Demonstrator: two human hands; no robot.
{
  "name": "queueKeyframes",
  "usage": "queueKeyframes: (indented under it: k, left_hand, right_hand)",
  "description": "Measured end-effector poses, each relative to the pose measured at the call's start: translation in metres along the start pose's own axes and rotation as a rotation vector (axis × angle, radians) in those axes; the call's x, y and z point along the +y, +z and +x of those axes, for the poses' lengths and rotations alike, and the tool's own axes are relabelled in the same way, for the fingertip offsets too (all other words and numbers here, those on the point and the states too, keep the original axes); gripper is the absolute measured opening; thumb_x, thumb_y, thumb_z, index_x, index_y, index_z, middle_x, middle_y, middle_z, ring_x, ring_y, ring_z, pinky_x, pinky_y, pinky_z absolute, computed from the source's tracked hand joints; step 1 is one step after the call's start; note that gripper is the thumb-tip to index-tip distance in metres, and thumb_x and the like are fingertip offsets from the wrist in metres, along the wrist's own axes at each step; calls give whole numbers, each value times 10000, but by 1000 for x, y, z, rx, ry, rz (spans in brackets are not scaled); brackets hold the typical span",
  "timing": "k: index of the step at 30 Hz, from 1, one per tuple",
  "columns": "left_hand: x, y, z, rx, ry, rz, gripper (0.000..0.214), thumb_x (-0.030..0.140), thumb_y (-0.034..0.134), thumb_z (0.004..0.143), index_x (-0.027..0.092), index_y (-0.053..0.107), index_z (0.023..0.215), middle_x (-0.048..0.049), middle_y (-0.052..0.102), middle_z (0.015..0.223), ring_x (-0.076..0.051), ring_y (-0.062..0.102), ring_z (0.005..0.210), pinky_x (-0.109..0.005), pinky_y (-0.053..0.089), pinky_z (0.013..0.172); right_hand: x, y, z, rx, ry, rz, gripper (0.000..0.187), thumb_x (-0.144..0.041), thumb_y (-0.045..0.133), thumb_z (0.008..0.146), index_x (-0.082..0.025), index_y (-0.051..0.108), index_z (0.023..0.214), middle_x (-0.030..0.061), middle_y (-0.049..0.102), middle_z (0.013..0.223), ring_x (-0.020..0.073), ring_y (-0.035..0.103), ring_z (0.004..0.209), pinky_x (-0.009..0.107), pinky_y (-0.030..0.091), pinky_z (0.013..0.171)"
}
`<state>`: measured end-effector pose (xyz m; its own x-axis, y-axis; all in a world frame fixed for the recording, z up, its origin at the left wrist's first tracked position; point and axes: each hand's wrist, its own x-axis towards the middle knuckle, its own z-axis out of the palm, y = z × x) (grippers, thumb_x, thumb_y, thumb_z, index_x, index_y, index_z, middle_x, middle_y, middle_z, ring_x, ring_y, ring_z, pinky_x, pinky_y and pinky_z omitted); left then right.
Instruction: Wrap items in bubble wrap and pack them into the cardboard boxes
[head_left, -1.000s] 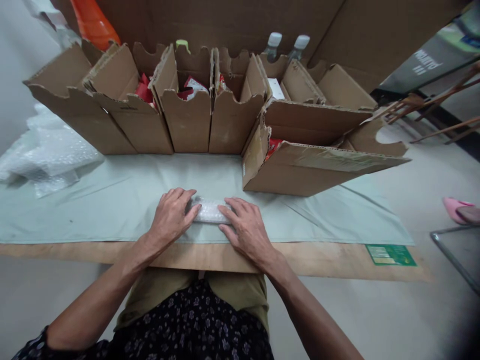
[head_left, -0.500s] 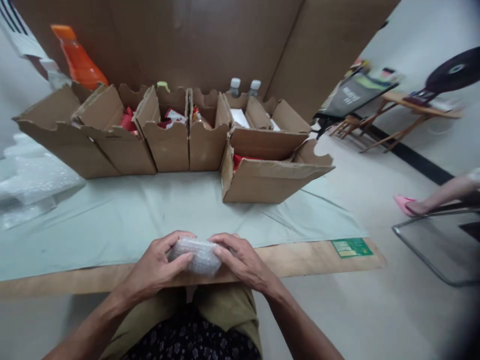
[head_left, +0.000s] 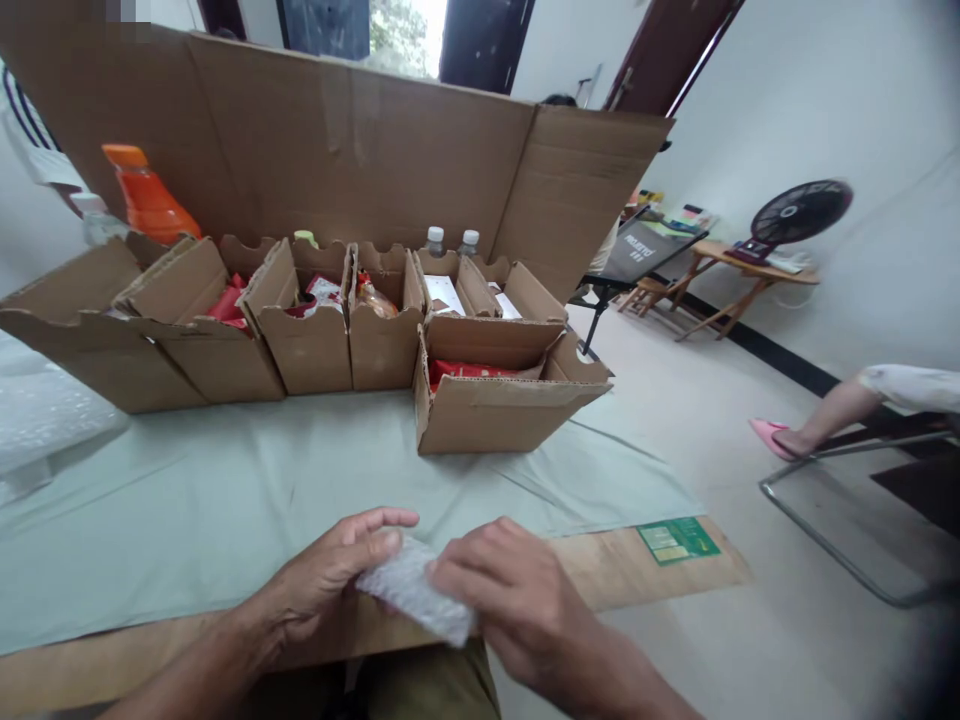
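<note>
A small packet of bubble wrap (head_left: 417,588) is held at the table's front edge, tilted down to the right. My left hand (head_left: 330,570) grips its left end, thumb on top and index finger stretched out beyond it. My right hand (head_left: 510,590) closes over its right side with bent fingers, slightly blurred. Whatever lies inside the wrap cannot be made out. Beyond my hands, an open cardboard box (head_left: 480,420) with red packets stands on the pale green cloth (head_left: 300,480).
Behind stands a row of cardboard bins (head_left: 315,345) with packets and bottles, backed by a tall cardboard panel (head_left: 360,150). More bubble wrap (head_left: 52,420) lies at the left. An orange bottle (head_left: 150,195) rises at the back left. At the right are a person's leg (head_left: 832,420) and a fan (head_left: 799,212).
The view has tilted up. The bubble-wrap packet has turned from roughly level to slanting down to the right, and my right hand has moved over its side.
</note>
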<state>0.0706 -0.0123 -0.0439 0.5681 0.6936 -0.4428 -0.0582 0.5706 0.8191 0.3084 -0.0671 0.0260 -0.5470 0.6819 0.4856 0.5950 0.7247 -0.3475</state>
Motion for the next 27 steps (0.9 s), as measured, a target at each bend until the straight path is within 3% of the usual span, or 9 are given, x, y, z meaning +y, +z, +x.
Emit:
queueKeyframes:
  k: [2, 5, 8, 10, 13, 15, 19, 23, 27]
  left_hand:
    - [14, -4, 7, 141, 194, 232, 652, 644, 672, 879, 179, 646, 1336, -99, 744, 980, -229, 681, 864, -345, 524, 792]
    - [47, -4, 21, 377, 686, 696, 521, 440, 674, 923, 234, 605, 1397, -134, 689, 1355, -303, 640, 1226, -454, 504, 1027]
    - [82, 11, 43, 476, 1221, 1098, 655, 220, 678, 902, 209, 463, 1522, -155, 556, 1548, -329, 432, 1497, -538, 373, 1200]
    - [98, 24, 60, 482, 1375, 1239, 649, 154, 674, 886, 151, 464, 1500, -191, 538, 1557, -353, 337, 1557, -569, 330, 1228]
    - [102, 34, 79, 399, 1366, 1291, 326, 91, 657, 875, 173, 651, 1191, -178, 581, 1504, -378, 344, 1548, -602, 327, 1221]
    - [96, 34, 85, 346, 1370, 1251, 206, 56, 641, 877, 197, 673, 1022, -157, 548, 1529, -371, 342, 1545, -609, 335, 1214]
    - [84, 27, 87, 355, 1391, 1164, 258, 1, 632, 868, 208, 680, 1016, -100, 303, 1706, -334, 278, 1569, -541, 360, 1216]
    - [81, 25, 90, 365, 1411, 1148, 270, -3, 649, 857, 212, 687, 1016, -36, 180, 1763, -322, 246, 1584, -517, 345, 1238]
    - [79, 25, 93, 384, 1410, 1148, 272, 17, 674, 851, 226, 695, 1023, -21, 192, 1764, -325, 252, 1583, -526, 357, 1231]
  right_hand:
    - [17, -35, 7, 165, 163, 63, 241, -134, 551, 993, -272, 711, 1109, 11, 794, 957, 178, 730, 819, 308, 583, 696]
    - [53, -90, 26, 501, 469, -6, 47, -319, 725, 933, -314, 749, 893, -3, 779, 837, 222, 730, 767, 343, 593, 656]
    - [91, -119, 58, 595, 585, -12, 119, -402, 779, 873, -317, 747, 797, 3, 764, 813, 246, 709, 762, 388, 589, 690]
    - [112, -122, 80, 519, 552, 79, 123, -405, 799, 836, -296, 779, 890, 13, 786, 913, 249, 712, 845, 403, 591, 770]
    - [126, -119, 102, 362, 534, 203, 201, -391, 790, 815, -231, 792, 937, 32, 792, 936, 234, 708, 906, 381, 581, 811]
    - [127, -120, 110, 241, 537, 195, 177, -371, 760, 830, -212, 787, 904, 28, 780, 892, 208, 694, 853, 333, 556, 749]
    - [126, -120, 123, -109, 527, 61, 175, -335, 671, 870, -194, 744, 798, -11, 657, 667, 139, 551, 603, 264, 386, 539]
    - [133, -90, 142, -474, 520, -119, 142, -179, 632, 849, -188, 672, 713, -38, 590, 599, 106, 457, 555, 266, 281, 546]
    - [137, -49, 156, -783, 431, -388, 121, -172, 638, 857, -186, 755, 830, 43, 737, 762, 159, 581, 640, 288, 277, 589]
